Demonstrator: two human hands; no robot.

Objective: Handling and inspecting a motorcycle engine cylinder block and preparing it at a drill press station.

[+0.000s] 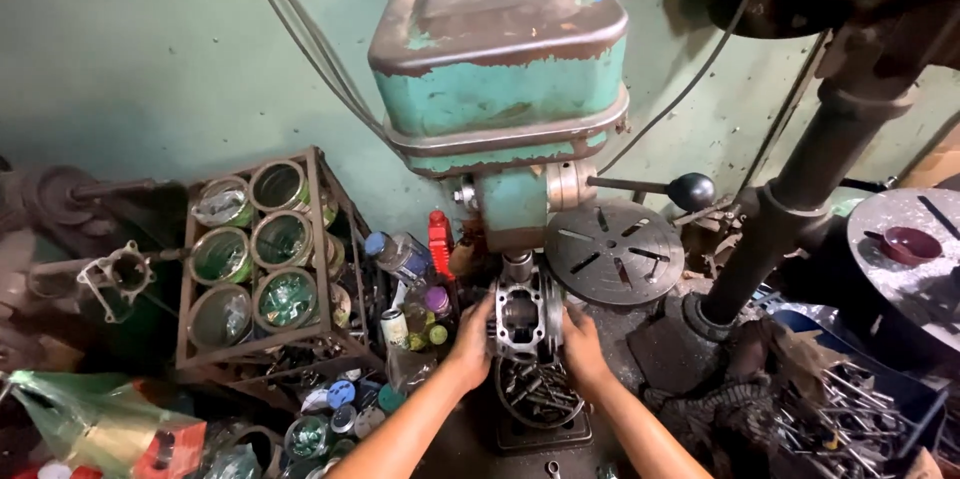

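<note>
From the head camera, a grey metal engine part sits under the big green drill machine. It is blocky, with thin fins on its sides and a round hole in the middle. The left hand has its fingers wrapped on the part's left side. The right hand holds the right side, fingers closed on it. Just below the part is a round tray of dark metal bits.

A round grey plate with slots sits just right of the part. On the left, a rusty rack holds green tins lying on their sides. Small bottles and cans crowd beside it. The wall behind is pale green. The place is dirty and crowded.
</note>
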